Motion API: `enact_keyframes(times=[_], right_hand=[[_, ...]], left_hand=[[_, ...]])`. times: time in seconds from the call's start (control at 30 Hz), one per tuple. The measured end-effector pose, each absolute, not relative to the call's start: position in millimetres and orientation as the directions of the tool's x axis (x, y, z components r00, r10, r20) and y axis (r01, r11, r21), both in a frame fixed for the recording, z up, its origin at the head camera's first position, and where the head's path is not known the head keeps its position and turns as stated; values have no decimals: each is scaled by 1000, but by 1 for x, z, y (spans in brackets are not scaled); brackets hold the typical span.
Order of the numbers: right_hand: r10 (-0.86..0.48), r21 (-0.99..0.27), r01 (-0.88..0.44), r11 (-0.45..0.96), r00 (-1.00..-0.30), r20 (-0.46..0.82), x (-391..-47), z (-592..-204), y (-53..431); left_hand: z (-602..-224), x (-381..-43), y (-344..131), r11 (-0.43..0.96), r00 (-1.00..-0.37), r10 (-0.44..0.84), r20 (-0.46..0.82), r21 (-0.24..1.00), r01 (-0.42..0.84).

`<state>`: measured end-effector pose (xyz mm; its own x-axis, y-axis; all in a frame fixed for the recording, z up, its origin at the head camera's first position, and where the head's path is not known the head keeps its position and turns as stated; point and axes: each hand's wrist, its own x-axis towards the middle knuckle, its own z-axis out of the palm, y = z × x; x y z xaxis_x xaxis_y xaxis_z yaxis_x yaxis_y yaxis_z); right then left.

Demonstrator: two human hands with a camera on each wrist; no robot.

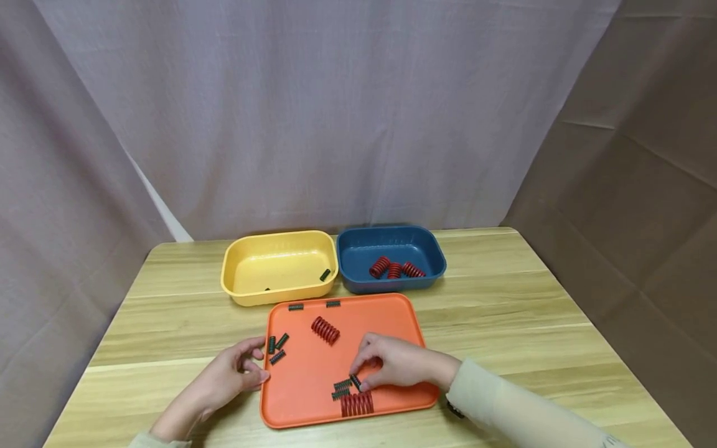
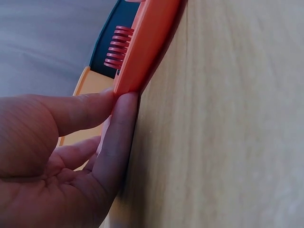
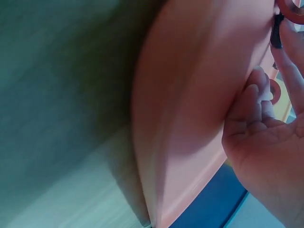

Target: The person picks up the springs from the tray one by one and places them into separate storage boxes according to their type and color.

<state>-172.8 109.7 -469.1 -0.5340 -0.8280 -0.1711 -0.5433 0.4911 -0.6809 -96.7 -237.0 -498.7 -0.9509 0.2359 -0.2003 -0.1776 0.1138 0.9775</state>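
Note:
An orange tray lies on the table, and my left hand pinches its left rim between thumb and finger, as the left wrist view shows. My right hand is over the tray's front part, pinching a small dark green spring between thumb and fingertips. Beside it lie two more small springs and a large red spring. Another large red spring rests farther back on the tray. Several small dark springs lie along the tray's left and far edges.
Behind the tray, a yellow bin holds a small dark spring and part of another dark thing. A blue bin touching it on the right holds 3 red springs. Grey curtain hangs behind the wooden table.

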Motion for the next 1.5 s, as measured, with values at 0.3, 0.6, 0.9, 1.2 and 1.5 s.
enact_keyframes(times=[0.3,0.6,0.9,1.2,1.5], right_hand=[[-770,-663,-525,534,-625,-125,-180,-481,106],[-746,-681,-466,565,-642,-179,-183,-481,100],[-729,-642,-503,580,-672,-132,-177,-481,96],[-690,-596,-514,617,-717,-96,-173,-481,95],[-598,-650,-443,617,-801,-22,-184,-466,84]], left_hand=[[-500,-97,-235,115,-950,236,-207,976,-184],[-499,-97,-237,121,-952,231,-199,977,-175],[-500,-95,-237,120,-952,233,-200,977,-175],[-499,-97,-236,123,-950,235,-203,976,-178],[-500,-96,-237,115,-951,234,-202,977,-180]])
